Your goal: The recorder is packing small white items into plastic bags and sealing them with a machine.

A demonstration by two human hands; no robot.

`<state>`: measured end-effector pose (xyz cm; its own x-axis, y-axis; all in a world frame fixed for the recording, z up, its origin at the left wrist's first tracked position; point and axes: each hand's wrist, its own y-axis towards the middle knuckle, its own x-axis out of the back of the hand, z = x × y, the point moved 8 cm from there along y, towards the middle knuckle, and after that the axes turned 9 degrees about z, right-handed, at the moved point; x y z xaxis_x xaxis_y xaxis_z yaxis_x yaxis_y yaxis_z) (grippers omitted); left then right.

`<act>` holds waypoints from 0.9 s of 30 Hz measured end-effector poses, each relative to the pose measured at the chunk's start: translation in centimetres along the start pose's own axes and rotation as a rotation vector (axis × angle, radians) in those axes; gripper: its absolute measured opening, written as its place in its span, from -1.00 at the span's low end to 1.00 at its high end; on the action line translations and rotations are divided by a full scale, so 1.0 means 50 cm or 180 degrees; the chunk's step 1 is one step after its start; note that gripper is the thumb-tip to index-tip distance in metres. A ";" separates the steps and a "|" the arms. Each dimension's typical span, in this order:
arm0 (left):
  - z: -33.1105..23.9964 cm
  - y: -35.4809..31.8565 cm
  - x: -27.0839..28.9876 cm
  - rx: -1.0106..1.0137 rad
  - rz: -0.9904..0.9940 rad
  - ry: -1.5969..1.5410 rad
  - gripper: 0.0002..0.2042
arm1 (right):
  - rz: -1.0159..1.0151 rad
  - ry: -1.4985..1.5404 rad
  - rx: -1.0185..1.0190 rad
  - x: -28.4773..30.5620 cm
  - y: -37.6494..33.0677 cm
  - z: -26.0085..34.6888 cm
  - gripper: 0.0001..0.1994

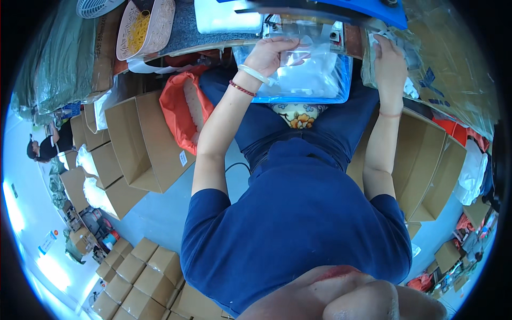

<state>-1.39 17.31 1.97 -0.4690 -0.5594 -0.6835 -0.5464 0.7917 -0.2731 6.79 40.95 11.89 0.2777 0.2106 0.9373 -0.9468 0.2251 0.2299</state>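
My left hand point(268, 55) is closed, thumb and fingers pinching the edge of a clear plastic bag point(305, 57). That bag hangs over a blue tray point(342, 95) on my lap, which holds more clear and whitish plastic. Farther right, my right hand point(391, 65) has its fingers bent down at a pile of clear and white plastic point(369, 60) beside a carton. What its fingertips grip, if anything, is hidden. Between and beyond my hands stands a machine with a blue cover point(368, 12) and a metal plate near the table edge.
On the table at the left are a pale basket point(166, 26) with yellow bands and a white stack point(226, 18). A plastic-wrapped carton point(453, 64) borders my right arm. Open cardboard boxes point(154, 138) and a red bag point(178, 114) stand at my left; another box point(413, 154) stands right.
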 end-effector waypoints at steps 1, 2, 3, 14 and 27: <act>-0.001 0.001 0.001 -0.0090 -0.0061 0.0011 -0.76 | 0.0058 -0.0396 0.0108 -0.032 0.001 -0.027 -0.72; 0.004 -0.004 0.005 -0.0076 -0.0073 0.0017 -0.76 | 0.0066 -0.0381 0.0099 -0.045 -0.003 -0.039 -0.72; 0.005 -0.008 0.002 0.0028 -0.0076 0.0273 -0.75 | -0.0068 -0.0380 0.0171 -0.043 -0.002 -0.039 -0.69; -0.134 -0.127 0.123 -0.2076 -0.1345 0.6902 -0.60 | -0.0685 0.0473 -0.0146 -0.008 -0.040 -0.074 -0.75; -0.144 -0.200 0.032 -0.1262 -0.1310 0.3068 -0.76 | 0.1001 0.3773 0.0255 -0.079 -0.091 0.189 -0.73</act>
<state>-1.67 6.73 8.50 -0.4491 -0.8530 0.2660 -0.8855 0.4647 -0.0050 8.44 30.09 9.61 -0.0281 0.9888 0.1468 -0.9949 -0.0418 0.0916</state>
